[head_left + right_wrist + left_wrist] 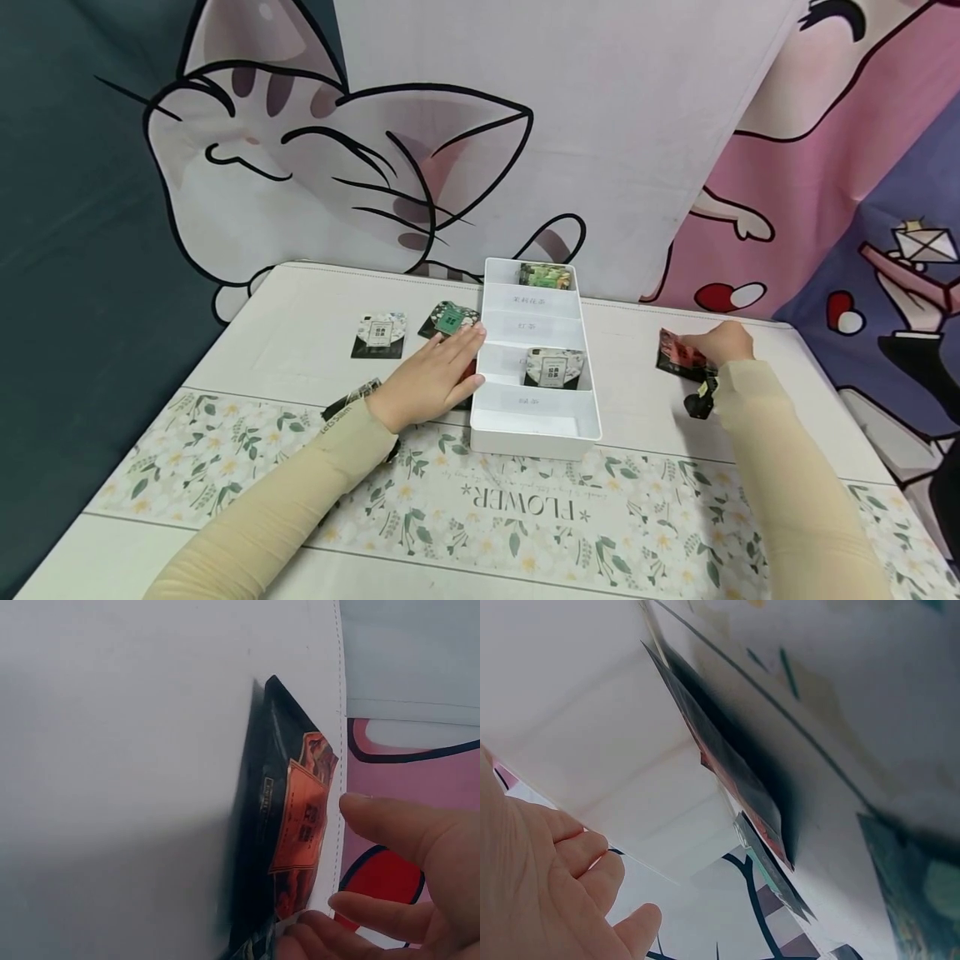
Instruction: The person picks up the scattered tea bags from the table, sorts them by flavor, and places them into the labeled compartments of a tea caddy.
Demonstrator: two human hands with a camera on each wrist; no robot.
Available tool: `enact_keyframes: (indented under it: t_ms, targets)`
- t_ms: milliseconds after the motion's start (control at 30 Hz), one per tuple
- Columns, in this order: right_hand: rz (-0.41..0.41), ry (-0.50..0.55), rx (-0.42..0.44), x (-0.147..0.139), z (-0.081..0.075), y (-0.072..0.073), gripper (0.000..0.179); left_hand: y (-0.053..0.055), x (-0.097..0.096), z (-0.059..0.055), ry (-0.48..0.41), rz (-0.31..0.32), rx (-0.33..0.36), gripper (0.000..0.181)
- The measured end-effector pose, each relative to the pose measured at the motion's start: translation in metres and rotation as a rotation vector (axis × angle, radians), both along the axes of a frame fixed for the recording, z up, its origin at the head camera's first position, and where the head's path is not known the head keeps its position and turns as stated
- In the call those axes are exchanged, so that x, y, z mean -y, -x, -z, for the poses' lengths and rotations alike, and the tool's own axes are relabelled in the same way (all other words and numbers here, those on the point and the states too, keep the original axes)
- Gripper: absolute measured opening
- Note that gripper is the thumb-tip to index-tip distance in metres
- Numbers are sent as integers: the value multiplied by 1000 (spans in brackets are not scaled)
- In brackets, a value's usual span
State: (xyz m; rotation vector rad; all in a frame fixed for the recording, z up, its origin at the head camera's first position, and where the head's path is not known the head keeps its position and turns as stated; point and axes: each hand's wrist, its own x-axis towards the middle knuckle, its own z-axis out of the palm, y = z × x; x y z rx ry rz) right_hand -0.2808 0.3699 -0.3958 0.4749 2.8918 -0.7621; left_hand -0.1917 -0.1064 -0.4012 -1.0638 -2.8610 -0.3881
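My left hand (427, 375) lies against the left wall of a white compartment box (536, 450), its fingers straight. In the left wrist view, the fingers touch the box's plain white side (615, 742). Beside that wall are a red-and-black tea packet (739, 776) and a green-and-black tea packet (450, 318). My right hand (723, 343) is at the edge of another red-and-black tea packet (678, 357). In the right wrist view, thumb and fingers are spread along this packet's (300, 817) edge; a firm pinch is not visible.
Inside the box are a white-and-black packet (555, 368) and a green packet (546, 276), in separate labelled compartments. Left of it lie a white-and-black packet (378, 335) and a dark packet (352, 398) partly under my left wrist. A black packet (701, 402) lies near my right wrist.
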Motion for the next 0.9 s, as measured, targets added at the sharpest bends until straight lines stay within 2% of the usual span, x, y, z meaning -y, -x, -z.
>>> enact_keyframes:
  t_ms: [300,500,700,900]
  targets:
    - [-33,12,31,-4,8,7,54,1,0,1,-2,0,-3,67]
    - [-41,11,56,-1,6,8,53,1,0,0,-5,4,-3,67]
    - [-12,52,105,6,-1,6,53,2,0,0,-11,6,-7,67]
    - [-6,128,94,3,2,5,53,0,0,0,-14,10,-6,67]
